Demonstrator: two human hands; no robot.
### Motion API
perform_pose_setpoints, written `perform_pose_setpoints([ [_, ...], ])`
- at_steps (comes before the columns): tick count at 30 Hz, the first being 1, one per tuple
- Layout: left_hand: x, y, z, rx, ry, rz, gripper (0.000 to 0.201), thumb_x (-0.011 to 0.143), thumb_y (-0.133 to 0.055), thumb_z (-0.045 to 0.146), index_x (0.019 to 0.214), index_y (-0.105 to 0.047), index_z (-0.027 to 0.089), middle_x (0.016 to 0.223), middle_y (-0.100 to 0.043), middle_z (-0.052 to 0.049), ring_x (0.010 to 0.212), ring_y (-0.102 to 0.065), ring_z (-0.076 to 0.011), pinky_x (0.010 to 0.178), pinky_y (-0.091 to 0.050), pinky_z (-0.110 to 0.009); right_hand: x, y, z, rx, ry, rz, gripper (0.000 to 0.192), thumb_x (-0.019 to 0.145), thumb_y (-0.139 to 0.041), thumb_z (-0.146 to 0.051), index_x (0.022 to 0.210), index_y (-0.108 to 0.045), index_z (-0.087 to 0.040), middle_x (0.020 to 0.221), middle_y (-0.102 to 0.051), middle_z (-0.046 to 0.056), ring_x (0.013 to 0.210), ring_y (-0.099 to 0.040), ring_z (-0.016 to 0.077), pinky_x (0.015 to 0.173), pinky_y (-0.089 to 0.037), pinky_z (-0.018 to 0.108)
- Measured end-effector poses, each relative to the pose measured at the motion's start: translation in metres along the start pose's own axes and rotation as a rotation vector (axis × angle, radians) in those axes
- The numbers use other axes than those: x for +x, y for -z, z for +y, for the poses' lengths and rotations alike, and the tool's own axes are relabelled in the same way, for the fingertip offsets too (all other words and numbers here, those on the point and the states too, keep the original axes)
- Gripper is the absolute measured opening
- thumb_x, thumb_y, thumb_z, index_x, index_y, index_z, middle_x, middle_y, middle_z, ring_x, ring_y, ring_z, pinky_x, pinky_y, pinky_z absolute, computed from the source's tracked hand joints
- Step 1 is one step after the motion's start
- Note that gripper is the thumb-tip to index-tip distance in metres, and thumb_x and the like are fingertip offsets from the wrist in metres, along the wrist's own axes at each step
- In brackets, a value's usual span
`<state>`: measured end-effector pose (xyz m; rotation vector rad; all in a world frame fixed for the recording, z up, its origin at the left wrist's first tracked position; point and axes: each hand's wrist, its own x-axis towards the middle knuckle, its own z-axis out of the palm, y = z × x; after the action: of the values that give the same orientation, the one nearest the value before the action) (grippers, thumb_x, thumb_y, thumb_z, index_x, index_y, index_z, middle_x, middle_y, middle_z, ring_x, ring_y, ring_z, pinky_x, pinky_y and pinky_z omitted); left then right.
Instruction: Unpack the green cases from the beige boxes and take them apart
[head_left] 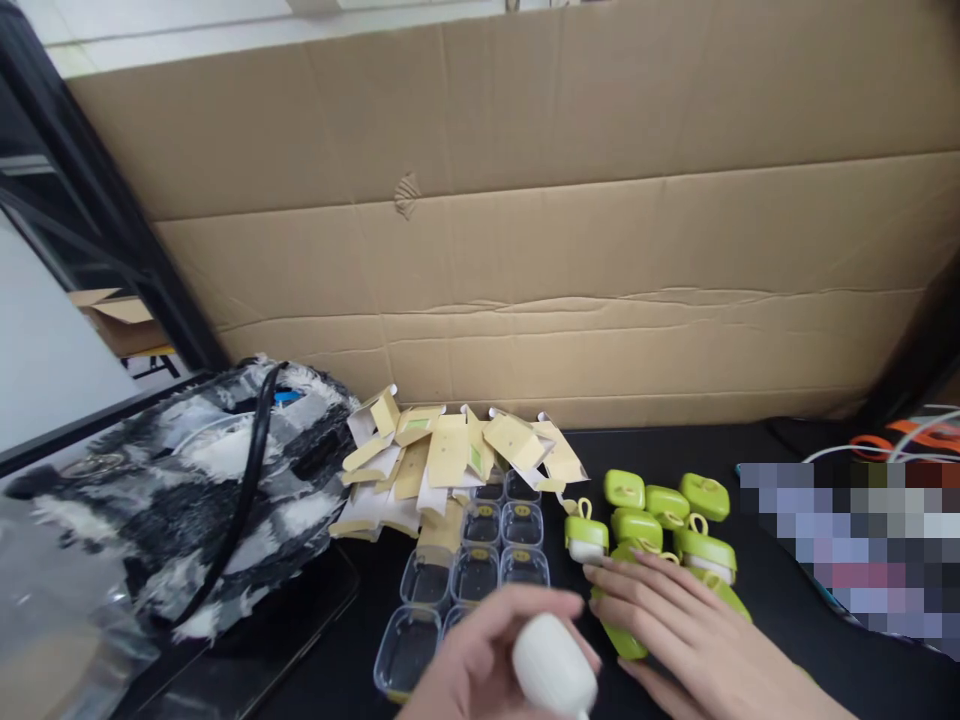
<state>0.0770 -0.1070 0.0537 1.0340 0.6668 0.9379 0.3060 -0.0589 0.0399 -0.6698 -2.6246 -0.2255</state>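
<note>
My left hand (pixel 484 635) is closed around a small white rounded case (pixel 553 662), low in the middle of the view. To its right, my right hand (pixel 671 620) lies over a cluster of green cases, fingers stretched out and resting on them. A green case (pixel 624 640) shows partly under its fingers. Just beyond the fingertips stands a green-and-white case (pixel 586 535) with a loop on top. Other green cases, among them one lid with a loop (pixel 705 497), sit behind the hand. Clear plastic boxes (pixel 476 573) stand in rows left of the hands.
Opened cream cartons (pixel 450 450) are heaped behind the clear boxes. A torn black-and-white bundle with a black strap (pixel 255 480) lies at left, beside a clear plastic bag (pixel 60 600). A cardboard sheet (pixel 525 240) walls off the back. Cables (pixel 870 455) lie at right.
</note>
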Motion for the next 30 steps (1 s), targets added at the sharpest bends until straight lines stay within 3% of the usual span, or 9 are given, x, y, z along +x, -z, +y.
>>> perform_pose_setpoints([
  [2, -0.002, 0.002, 0.014, 0.015, -0.108, 0.138, 0.049, 0.065, -0.083, 0.037, 0.106, -0.058, 0.024, 0.101, -0.067, -0.004, 0.077, -0.060, -0.0116, 0.071, -0.048, -0.023, -0.001, -0.001, -0.003, -0.123, 0.064, -0.015, 0.032, 0.078, -0.058, -0.015, 0.110, -0.063, -0.017, 0.116, -0.068, 0.010, 0.099, -0.068, 0.0292, 0.078, -0.060, 0.042],
  [5, -0.005, 0.011, 0.033, 0.169, -0.220, 0.336, 0.038, 0.069, -0.079, 0.033, 0.102, -0.061, 0.024, 0.108, -0.065, -0.003, 0.081, -0.058, -0.0113, 0.073, -0.048, -0.020, -0.006, -0.001, -0.005, -0.161, 0.048, -0.037, 0.031, 0.080, -0.054, -0.014, 0.109, -0.063, -0.019, 0.115, -0.069, 0.009, 0.099, -0.068, 0.0275, 0.078, -0.060, 0.040],
  [9, -0.006, 0.029, 0.044, 0.434, -0.341, 0.433, 0.032, 0.077, -0.070, 0.025, 0.107, -0.062, 0.023, 0.099, -0.065, -0.002, 0.085, -0.059, -0.0135, 0.077, -0.047, -0.021, -0.009, 0.000, -0.004, -0.136, 0.065, -0.059, 0.031, 0.082, -0.054, -0.015, 0.111, -0.061, -0.021, 0.110, -0.071, 0.008, 0.100, -0.068, 0.0264, 0.082, -0.059, 0.040],
  [11, -0.006, 0.034, 0.044, 0.572, -0.372, 0.418, 0.029, 0.078, -0.068, 0.020, 0.105, -0.061, 0.023, 0.099, -0.064, -0.002, 0.087, -0.059, -0.0151, 0.079, -0.047, -0.022, -0.006, 0.002, -0.004, -0.106, 0.089, -0.041, 0.026, 0.083, -0.056, -0.019, 0.109, -0.062, -0.020, 0.105, -0.072, 0.008, 0.097, -0.068, 0.0263, 0.082, -0.059, 0.040],
  [17, -0.009, 0.034, 0.043, 0.854, -0.305, 0.175, 0.031, 0.080, -0.062, 0.017, 0.110, -0.059, 0.024, 0.109, -0.062, -0.005, 0.102, -0.057, -0.0202, 0.088, -0.046, -0.029, -0.002, 0.010, -0.008, -0.045, 0.084, 0.029, 0.021, 0.084, -0.060, -0.027, 0.104, -0.065, -0.020, 0.100, -0.073, 0.006, 0.095, -0.069, 0.0224, 0.084, -0.058, 0.033],
  [21, -0.012, 0.035, 0.046, 1.007, -0.301, 0.166, 0.032, 0.077, -0.065, 0.016, 0.107, -0.058, 0.025, 0.102, -0.062, 0.000, 0.090, -0.058, -0.0154, 0.084, -0.046, -0.026, -0.005, 0.013, -0.009, -0.076, 0.072, 0.089, 0.023, 0.088, -0.057, -0.035, 0.105, -0.064, -0.021, 0.100, -0.074, 0.002, 0.094, -0.069, 0.0181, 0.083, -0.057, 0.028],
  [26, -0.014, 0.035, 0.045, 1.088, -0.272, 0.164, 0.037, 0.073, -0.067, 0.016, 0.107, -0.055, 0.027, 0.100, -0.061, 0.002, 0.091, -0.057, -0.0153, 0.084, -0.044, -0.027, -0.003, 0.013, -0.006, -0.183, 0.079, 0.173, 0.028, 0.093, -0.047, -0.039, 0.101, -0.065, -0.019, 0.093, -0.075, 0.004, 0.086, -0.072, 0.0209, 0.071, -0.060, 0.033],
  [30, -0.010, 0.029, 0.038, 1.106, -0.201, 0.105, 0.033, 0.071, -0.069, 0.016, 0.101, -0.057, 0.025, 0.096, -0.062, 0.003, 0.089, -0.058, -0.0151, 0.083, -0.044, -0.027, -0.003, 0.012, -0.009, -0.206, 0.096, 0.135, 0.029, 0.086, -0.057, -0.041, 0.103, -0.065, -0.019, 0.096, -0.075, 0.004, 0.088, -0.071, 0.0222, 0.069, -0.062, 0.034],
])
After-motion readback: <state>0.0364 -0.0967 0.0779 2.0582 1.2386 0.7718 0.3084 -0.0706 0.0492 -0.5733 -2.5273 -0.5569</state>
